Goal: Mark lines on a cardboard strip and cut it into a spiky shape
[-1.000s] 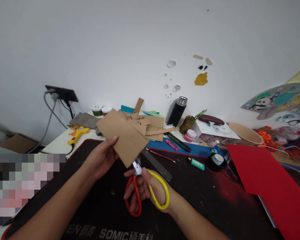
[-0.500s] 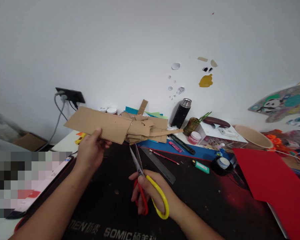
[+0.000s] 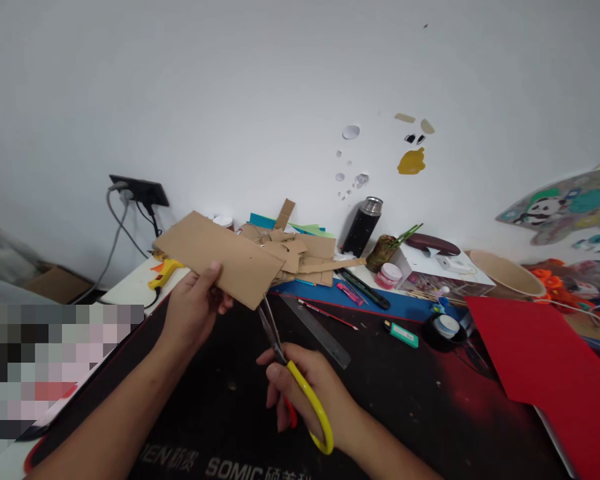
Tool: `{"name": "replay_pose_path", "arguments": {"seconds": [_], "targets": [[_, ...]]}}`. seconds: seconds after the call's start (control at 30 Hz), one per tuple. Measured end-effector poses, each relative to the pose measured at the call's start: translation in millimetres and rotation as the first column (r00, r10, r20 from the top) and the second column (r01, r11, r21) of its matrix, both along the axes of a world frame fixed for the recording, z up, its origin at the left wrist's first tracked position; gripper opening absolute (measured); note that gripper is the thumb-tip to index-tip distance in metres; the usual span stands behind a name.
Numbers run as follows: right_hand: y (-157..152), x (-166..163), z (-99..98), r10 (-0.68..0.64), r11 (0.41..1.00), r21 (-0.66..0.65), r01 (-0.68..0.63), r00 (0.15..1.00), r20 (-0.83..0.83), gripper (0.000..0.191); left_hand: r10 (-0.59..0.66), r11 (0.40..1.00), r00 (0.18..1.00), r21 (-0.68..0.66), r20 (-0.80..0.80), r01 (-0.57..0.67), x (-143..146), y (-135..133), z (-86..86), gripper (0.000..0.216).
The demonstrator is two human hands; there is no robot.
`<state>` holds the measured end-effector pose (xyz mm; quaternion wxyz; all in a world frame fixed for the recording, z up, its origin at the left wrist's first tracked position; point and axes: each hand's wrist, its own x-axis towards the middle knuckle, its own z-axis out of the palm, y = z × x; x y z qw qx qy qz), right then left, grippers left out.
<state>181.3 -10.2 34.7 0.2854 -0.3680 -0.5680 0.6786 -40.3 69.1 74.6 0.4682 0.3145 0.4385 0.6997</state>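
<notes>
Against the wall at the far left, a black socket (image 3: 139, 189) with grey cables sits above the white edge of the tabletop (image 3: 127, 285), and a yellow glue gun (image 3: 165, 272) lies just below it. Next comes the left hand (image 3: 193, 313), raised over the black mat (image 3: 215, 413). Its fingers (image 3: 223, 305) curl under the near edge of a cardboard piece (image 3: 215, 250) with the thumb pressed on top, pinching it. The piece is held in the air, tilted down toward the right.

At its lower right corner are the blade tips of the scissors (image 3: 271, 330), which point up and are only narrowly parted. The right hand (image 3: 307, 390) grips them low over the mat, fingers closed through the red and yellow handles.

Behind the held piece, a pile of cardboard scraps (image 3: 300, 257) rests on coloured sheets. A dark ruler (image 3: 323, 333) lies slantwise on the mat just right of the scissors. Further right are a black flask (image 3: 361, 225) standing upright by the wall, a green lighter (image 3: 401, 333), a tape roll (image 3: 445, 327) and, at the far right, a red paper sheet (image 3: 545, 373) lying flat.
</notes>
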Motion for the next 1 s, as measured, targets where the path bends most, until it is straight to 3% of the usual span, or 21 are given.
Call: {"name": "replay_pose_path", "arguments": {"seconds": [0.63, 1.0], "targets": [[-5.1, -2.0, 13.9, 0.009, 0.996, 0.092, -0.021, 0.991, 0.13, 0.061, 0.034, 0.999, 0.978, 0.029, -0.204, -0.028, 5.3, -15.5, 5.4, 0.033], [-7.8, -2.7, 11.9, 0.008, 0.989, 0.147, -0.031, 0.987, 0.16, 0.055, 0.112, 0.994, 0.973, 0.039, -0.204, -0.106, 2.7, -20.3, 7.9, 0.03]]}}
